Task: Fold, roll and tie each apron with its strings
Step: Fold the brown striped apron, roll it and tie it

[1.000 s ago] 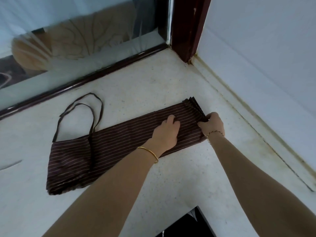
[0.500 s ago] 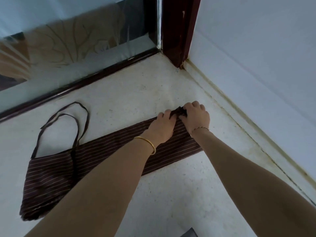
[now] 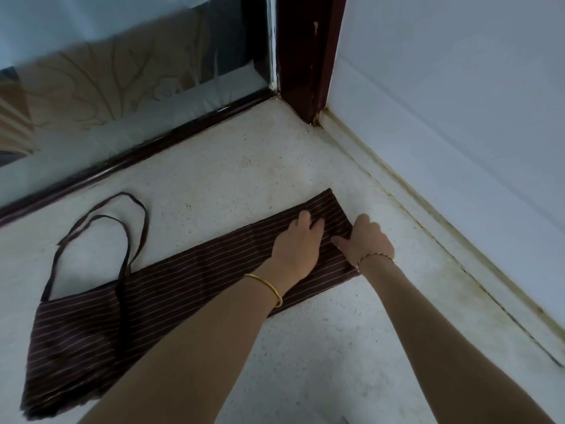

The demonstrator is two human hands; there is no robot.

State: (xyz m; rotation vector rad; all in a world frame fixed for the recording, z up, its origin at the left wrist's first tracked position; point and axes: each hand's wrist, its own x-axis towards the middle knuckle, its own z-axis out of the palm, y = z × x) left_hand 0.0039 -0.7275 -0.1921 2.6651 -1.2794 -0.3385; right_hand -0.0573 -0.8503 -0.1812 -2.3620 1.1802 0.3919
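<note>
A dark brown apron (image 3: 183,280) with thin pale stripes lies on the floor, folded into a long strip that runs from the lower left up to the right. Its strings (image 3: 128,234) form a loop on the floor above the left end. My left hand (image 3: 296,249) presses flat on the strip near its right end. At that end's edge my right hand (image 3: 367,243) has its thumb on top of the cloth and its fingers curled at the edge, pinching it. Each wrist carries a gold bangle.
The speckled pale floor (image 3: 305,347) meets a white wall and stained baseboard (image 3: 428,224) on the right. A dark wooden door post (image 3: 305,56) stands in the corner. A glass pane with a dark bottom rail (image 3: 122,71) runs along the far left.
The bunched right end of the apron now lies flat. Both hands have come down from its far edge, the left onto the strip and the right to the end edge.
</note>
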